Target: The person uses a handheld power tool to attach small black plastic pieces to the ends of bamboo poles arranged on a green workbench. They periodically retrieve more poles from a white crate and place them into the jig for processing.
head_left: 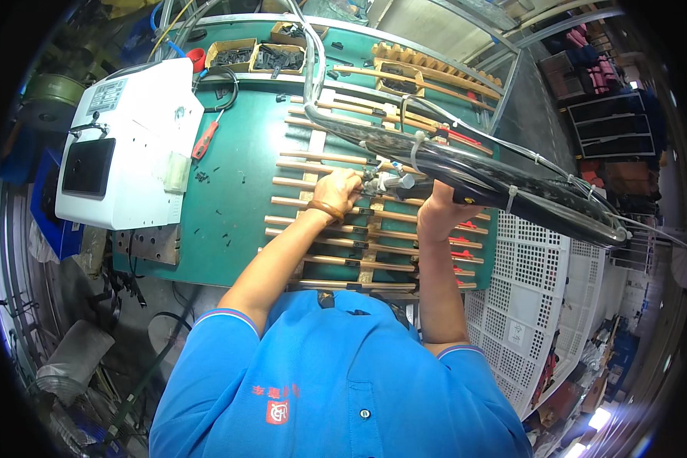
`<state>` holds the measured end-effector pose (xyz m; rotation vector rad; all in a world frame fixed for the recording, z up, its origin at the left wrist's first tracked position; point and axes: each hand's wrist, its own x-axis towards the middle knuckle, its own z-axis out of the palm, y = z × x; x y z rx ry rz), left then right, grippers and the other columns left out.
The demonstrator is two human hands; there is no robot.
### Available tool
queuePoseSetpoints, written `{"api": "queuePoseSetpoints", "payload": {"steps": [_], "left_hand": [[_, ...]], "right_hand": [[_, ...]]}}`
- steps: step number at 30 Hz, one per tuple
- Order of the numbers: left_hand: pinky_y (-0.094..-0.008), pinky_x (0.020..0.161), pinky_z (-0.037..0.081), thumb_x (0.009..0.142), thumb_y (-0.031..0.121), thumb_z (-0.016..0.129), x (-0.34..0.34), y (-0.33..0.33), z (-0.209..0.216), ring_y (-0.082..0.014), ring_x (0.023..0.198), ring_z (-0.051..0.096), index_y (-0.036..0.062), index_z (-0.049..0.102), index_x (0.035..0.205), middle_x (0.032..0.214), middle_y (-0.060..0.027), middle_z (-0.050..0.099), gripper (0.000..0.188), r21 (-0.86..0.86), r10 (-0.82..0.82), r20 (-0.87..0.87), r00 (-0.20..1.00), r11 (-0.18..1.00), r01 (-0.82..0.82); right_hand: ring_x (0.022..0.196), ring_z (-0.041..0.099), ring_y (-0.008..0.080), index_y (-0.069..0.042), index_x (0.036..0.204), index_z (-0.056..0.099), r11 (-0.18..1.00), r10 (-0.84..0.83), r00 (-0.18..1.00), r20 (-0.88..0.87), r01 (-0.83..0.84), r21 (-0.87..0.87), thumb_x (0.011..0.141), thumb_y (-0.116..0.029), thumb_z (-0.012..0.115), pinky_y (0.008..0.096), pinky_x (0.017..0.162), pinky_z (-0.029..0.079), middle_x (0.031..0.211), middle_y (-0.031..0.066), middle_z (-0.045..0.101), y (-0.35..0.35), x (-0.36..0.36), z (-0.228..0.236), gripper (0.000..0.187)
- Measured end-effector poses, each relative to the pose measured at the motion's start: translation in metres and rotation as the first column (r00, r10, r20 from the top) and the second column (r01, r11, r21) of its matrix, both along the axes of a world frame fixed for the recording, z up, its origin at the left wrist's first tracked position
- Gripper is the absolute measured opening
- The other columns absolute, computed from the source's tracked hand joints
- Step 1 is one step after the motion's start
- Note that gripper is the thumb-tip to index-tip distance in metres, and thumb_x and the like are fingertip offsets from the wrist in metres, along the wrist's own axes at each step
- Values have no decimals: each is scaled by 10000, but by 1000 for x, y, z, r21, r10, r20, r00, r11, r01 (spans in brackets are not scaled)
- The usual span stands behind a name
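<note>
Several thin copper-brown rods (294, 201) lie side by side across pale wooden strips on the green table (240, 175). Small black pieces sit along the rods, and red clips (464, 255) show near their right ends. My right hand (438, 214) is wrapped around the black body of a power screwdriver (427, 185), which has tubes running to it. Its grey metal nose (393, 183) points left toward my left hand (339, 191). My left hand's fingers are curled together over the middle rods, right by that nose; what they pinch is hidden.
A white machine (133, 145) stands at the left. A red-handled screwdriver (208, 139) and loose black screws (202, 177) lie beside it. Boxes of black parts (233, 55) are at the back. A thick black hose bundle (511, 179) crosses above the right side, over white perforated crates (515, 298).
</note>
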<state>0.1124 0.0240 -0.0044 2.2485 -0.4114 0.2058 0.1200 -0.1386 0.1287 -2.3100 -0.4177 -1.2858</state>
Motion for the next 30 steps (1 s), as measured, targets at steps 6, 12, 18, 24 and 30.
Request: {"api": "queuePoseSetpoints", "payload": {"steps": [6, 12, 18, 24, 30], "left_hand": [[-408, 722, 494, 661, 131, 757, -3, 1, -3, -301, 852, 582, 100, 604, 826, 880, -73, 592, 227, -14, 20, 75, 997, 1000, -19], [-404, 718, 491, 661, 143, 761, -3, 1, 2, -297, 851, 583, 103, 601, 824, 876, -70, 590, 231, 2, 20, 41, 999, 1000, -21], [-394, 733, 493, 664, 190, 770, -4, 3, 1, -286, 864, 584, 104, 613, 824, 876, -61, 594, 240, -32, 18, 35, 999, 999, -16], [-389, 746, 496, 681, 204, 761, -3, 2, 2, -282, 887, 587, 109, 633, 834, 909, -53, 613, 221, -27, 26, 36, 999, 999, -25], [-384, 751, 503, 678, 204, 762, -4, 1, 3, -275, 901, 593, 120, 640, 842, 947, -40, 624, 221, -36, 33, 44, 998, 999, -31]], "right_hand": [[1001, 530, 138, 5, 1282, 344, 850, 453, 888, 76, -456, 263, 798, 28, 667, 254, 911, 442, 1214, 83, 510, 10, 8, 20, 582], [901, 537, 123, 2, 1205, 413, 942, -199, 973, 117, 223, -251, 751, 94, 653, 255, 861, 468, 1110, 52, 544, -7, -5, -7, 521], [783, 546, 89, -10, 1066, 481, 976, -211, 977, -15, 210, -57, 713, 136, 613, 248, 766, 505, 951, 25, 590, -4, -9, -3, 404], [650, 621, 158, 19, 1042, 448, 962, 33, 990, -139, 6, 271, 743, 127, 568, 286, 614, 576, 873, 100, 623, 8, -5, 18, 340], [636, 634, 182, 20, 1071, 420, 984, -15, 985, -173, 46, 175, 757, 127, 549, 297, 603, 589, 872, 124, 625, 4, -2, 11, 356]]}}
